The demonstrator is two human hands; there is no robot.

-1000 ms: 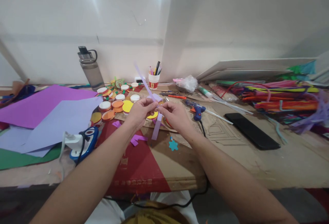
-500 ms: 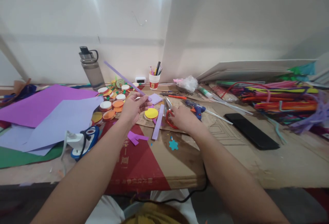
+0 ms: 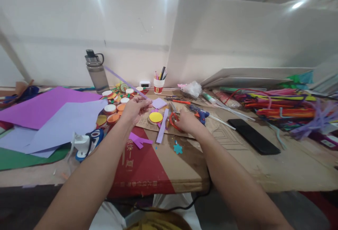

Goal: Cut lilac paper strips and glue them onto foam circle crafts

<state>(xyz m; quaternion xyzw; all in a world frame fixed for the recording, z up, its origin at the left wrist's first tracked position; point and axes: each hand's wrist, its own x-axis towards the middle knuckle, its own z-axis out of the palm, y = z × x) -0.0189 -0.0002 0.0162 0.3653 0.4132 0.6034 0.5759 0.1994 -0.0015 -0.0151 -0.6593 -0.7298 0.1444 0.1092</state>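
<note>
My left hand (image 3: 136,110) is closed, pinching a long thin purple paper strip (image 3: 124,81) that slants up and to the left. My right hand (image 3: 186,120) is closed around the red handles of a pair of scissors (image 3: 173,120), low over the cardboard; its blades point away from me. Between the hands lie a yellow-topped disc (image 3: 155,117), a wider lilac paper strip (image 3: 162,126) and a small lilac paper square (image 3: 159,103). Purple paper scraps (image 3: 139,140) and a blue flower-shaped cutout (image 3: 177,148) rest closer to me.
White and orange discs (image 3: 110,109), large purple sheets (image 3: 52,107), a power strip (image 3: 95,136) and a water bottle (image 3: 97,75) are on the left. A pen cup (image 3: 158,85) stands behind. Right are a glue gun (image 3: 202,116), a phone (image 3: 253,136) and bundled pipe cleaners (image 3: 290,110).
My left hand has shifted slightly left with the strip. My right hand keeps hold of the scissors, whose blades show less than before. The camera view has tilted up a little.
</note>
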